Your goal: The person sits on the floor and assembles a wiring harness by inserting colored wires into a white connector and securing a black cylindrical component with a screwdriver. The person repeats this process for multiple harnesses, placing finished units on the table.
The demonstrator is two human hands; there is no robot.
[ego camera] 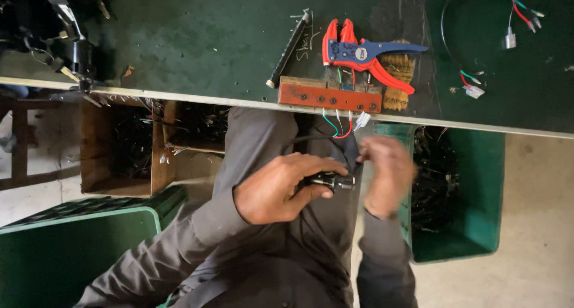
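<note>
Below table edge, two hands (281,188) (385,176), one black part (329,181), perhaps a connector

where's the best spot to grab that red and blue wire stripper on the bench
Probably by the paired handles of the wire stripper, coming from the right in the picture. They stretch that way, free of the red block, while the red jaws point left.

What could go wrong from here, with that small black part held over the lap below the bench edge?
1. The left hand pinches the small black part in mid-air; if dropped it may fall into the green bin of dark scrap.
2. The right hand is blurred, close to the coloured wires hanging off the red block; it might snag them.
</note>
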